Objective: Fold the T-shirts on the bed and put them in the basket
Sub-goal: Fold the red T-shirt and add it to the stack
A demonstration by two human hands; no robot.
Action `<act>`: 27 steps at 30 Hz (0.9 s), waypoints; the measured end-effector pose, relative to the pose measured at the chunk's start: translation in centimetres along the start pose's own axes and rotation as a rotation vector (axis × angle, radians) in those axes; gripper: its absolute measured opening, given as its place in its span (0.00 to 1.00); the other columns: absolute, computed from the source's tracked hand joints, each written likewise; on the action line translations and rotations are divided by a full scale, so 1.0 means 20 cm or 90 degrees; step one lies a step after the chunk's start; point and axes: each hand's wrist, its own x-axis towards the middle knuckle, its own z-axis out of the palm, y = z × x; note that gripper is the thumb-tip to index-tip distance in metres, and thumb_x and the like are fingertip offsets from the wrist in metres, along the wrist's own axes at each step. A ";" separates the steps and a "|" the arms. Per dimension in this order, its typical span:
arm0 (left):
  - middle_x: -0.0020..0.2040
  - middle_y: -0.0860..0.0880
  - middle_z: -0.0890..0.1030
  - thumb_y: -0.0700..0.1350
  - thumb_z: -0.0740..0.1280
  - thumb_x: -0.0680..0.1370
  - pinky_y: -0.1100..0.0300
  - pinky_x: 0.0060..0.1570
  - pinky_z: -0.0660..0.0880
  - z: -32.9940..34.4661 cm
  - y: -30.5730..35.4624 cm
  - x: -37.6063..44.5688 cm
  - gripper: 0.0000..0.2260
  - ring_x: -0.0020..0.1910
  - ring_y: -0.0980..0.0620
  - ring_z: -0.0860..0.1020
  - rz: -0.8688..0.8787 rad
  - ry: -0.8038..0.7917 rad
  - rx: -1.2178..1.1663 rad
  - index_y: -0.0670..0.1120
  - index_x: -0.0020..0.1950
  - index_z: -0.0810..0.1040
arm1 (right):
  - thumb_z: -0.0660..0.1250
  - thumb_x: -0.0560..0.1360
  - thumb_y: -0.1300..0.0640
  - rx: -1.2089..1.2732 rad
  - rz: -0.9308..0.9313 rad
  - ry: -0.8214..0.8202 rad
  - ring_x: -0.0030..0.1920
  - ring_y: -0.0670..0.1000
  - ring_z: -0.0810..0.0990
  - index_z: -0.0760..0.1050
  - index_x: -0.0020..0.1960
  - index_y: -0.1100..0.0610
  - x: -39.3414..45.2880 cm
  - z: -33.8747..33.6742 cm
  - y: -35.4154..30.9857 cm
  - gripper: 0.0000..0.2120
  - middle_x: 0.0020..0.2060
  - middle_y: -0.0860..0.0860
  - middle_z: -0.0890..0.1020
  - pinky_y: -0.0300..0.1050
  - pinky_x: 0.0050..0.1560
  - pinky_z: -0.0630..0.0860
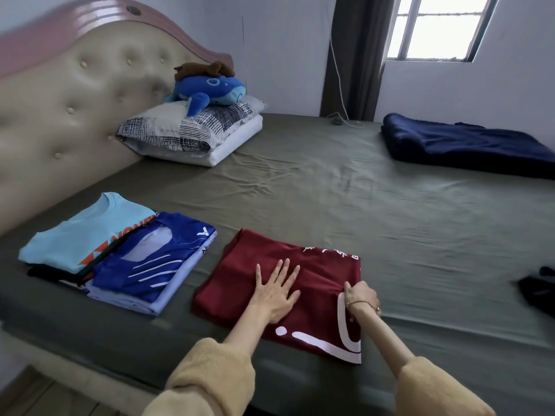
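A dark red T-shirt with white lettering lies partly folded on the olive-green sheet of the bed, close to its near edge. The left hand rests flat on the middle of the shirt, fingers straight and spread, palm pressing the cloth down. The right hand, with a thin bracelet at the wrist, has its fingers curled and pinches a fold of the red fabric near the shirt's right edge. Both arms wear pale yellow knitted sleeves.

To the left of the red shirt, just beside it, a blue T-shirt with white stripes lies folded, overlapping a folded light blue T-shirt with orange lettering that sits on a dark garment.

Near the padded beige headboard a patterned pillow sits on a white one, with a blue plush whale on top. A dark navy blanket lies folded at the far right of the bed, and a black piece of cloth shows at the right edge.
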 end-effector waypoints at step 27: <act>0.78 0.51 0.40 0.54 0.36 0.78 0.38 0.68 0.31 0.06 0.88 0.06 0.28 0.77 0.55 0.39 0.174 0.004 0.071 0.47 0.78 0.40 | 0.63 0.77 0.60 0.357 -0.024 -0.024 0.48 0.54 0.74 0.73 0.60 0.68 0.24 -0.69 0.66 0.15 0.47 0.57 0.76 0.45 0.45 0.71</act>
